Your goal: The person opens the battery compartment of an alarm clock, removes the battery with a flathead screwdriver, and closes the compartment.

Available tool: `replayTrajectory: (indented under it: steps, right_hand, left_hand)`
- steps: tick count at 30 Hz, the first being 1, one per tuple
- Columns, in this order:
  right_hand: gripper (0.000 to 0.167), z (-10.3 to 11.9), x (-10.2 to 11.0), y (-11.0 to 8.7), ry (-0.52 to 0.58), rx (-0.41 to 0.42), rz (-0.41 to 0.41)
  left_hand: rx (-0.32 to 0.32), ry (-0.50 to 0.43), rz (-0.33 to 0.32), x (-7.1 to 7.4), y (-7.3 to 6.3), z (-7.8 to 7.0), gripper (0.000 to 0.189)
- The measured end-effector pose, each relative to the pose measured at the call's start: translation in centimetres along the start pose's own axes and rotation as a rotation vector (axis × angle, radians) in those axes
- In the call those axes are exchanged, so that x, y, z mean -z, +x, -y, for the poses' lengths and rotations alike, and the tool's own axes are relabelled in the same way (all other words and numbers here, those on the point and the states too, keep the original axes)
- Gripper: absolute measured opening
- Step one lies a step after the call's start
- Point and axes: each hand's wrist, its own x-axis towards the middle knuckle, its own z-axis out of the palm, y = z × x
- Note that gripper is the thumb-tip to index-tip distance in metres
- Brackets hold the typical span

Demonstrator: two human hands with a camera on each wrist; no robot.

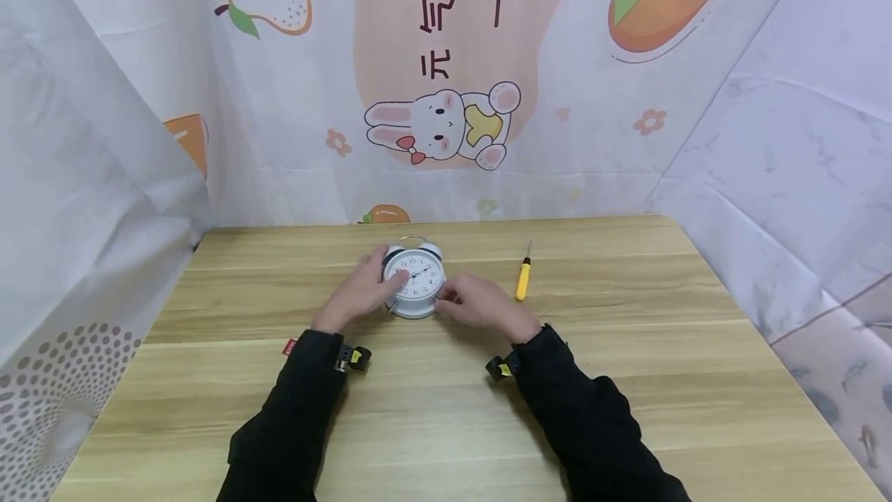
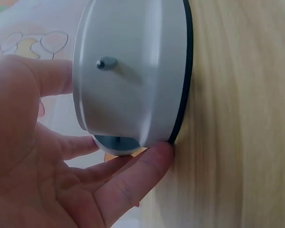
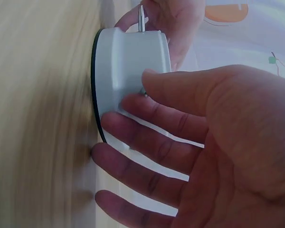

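Observation:
A white twin-bell alarm clock (image 1: 423, 282) lies on its back on the wooden table, dial facing up. My left hand (image 1: 358, 293) grips its left side, thumb over the dial's edge and fingers around the body near a bell. In the left wrist view, a short metal leg (image 2: 107, 63) sticks out of the casing (image 2: 128, 95). My right hand (image 1: 481, 304) is at the clock's lower right side. Its thumb and index finger pinch a second leg (image 3: 145, 92), mostly hidden between them, while the other fingers spread beside the casing.
To the right of the clock lies a screwdriver (image 1: 523, 280) with a yellow handle, shaft pointing away. A small red tag (image 1: 289, 346) shows beside the left sleeve. A printed white curtain (image 1: 279, 138) hangs behind the table (image 1: 418, 424) and along both sides.

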Motion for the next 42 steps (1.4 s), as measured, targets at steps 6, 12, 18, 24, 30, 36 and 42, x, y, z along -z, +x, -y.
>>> replayTrajectory:
  steps: [6, 12, 18, 24, 30, 36, 42]
  right_hand:
    - [0.013, -1.2, 0.7, -1.3, -0.056, 0.063, 0.003]
    - [0.013, -2.1, 1.2, -2.7, -0.095, 0.144, 0.015]
    - [0.007, -2.5, 2.1, -4.2, -0.041, 0.123, 0.034]
    - [0.043, -2.1, 2.8, -4.5, 0.01, -0.076, -0.057]
    - [0.082, -2.4, 2.5, -4.1, 0.126, -0.064, -0.008]
    - [0.087, -2.9, 2.3, -3.9, 0.171, -0.06, 0.014]
    - [0.086, -2.8, 2.4, -4.0, 0.184, -0.049, 0.03]
  left_hand:
    - [-0.051, -0.025, 0.017, -0.9, 0.2, -0.7, 0.084]
    - [-0.109, -0.001, 0.02, -1.8, 0.2, -1.2, 0.08]
    - [-0.131, 0.014, 0.068, -2.1, 0.0, -1.9, 0.08]
    - [-0.091, -0.016, 0.104, -2.0, -0.2, -1.9, 0.088]
    - [-0.082, -0.016, 0.117, -1.9, -0.2, -1.8, 0.093]
    - [-0.099, -0.046, 0.125, -2.1, -0.1, -1.7, 0.092]
    - [-0.13, -0.046, 0.132, -2.5, 0.1, -1.7, 0.09]
